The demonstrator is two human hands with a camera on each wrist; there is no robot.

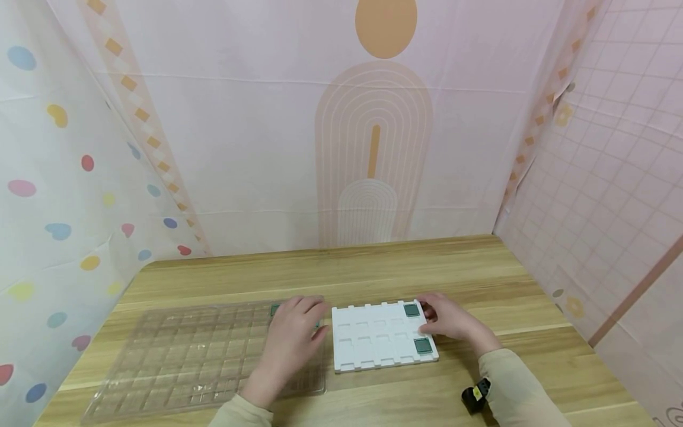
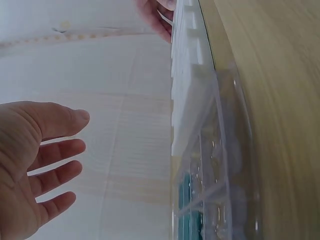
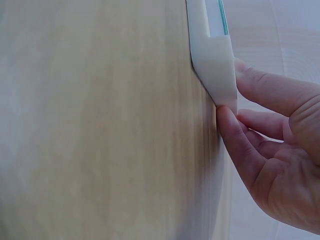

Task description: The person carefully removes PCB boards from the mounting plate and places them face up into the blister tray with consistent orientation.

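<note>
A white foam-like tray (image 1: 373, 332) with shallow slots lies on the table. In its right-hand column sit two green square chips, an upper one (image 1: 411, 310) and a lower one (image 1: 423, 346). My right hand (image 1: 448, 317) pinches the tray's right edge, the thumb on top and a fingertip low at the corner in the right wrist view. Above the right part of a clear plastic tray (image 1: 176, 356), my left hand (image 1: 292, 332) hovers with fingers spread and nothing in them. Green pieces (image 2: 184, 220) lie in the clear tray's compartments, partly hidden by that hand in the head view.
The wooden table (image 1: 384, 394) carries both trays side by side. A black wrist camera (image 1: 475, 396) is strapped at the right sleeve. Patterned curtains (image 1: 256, 148) rise behind the table and along its left and right sides.
</note>
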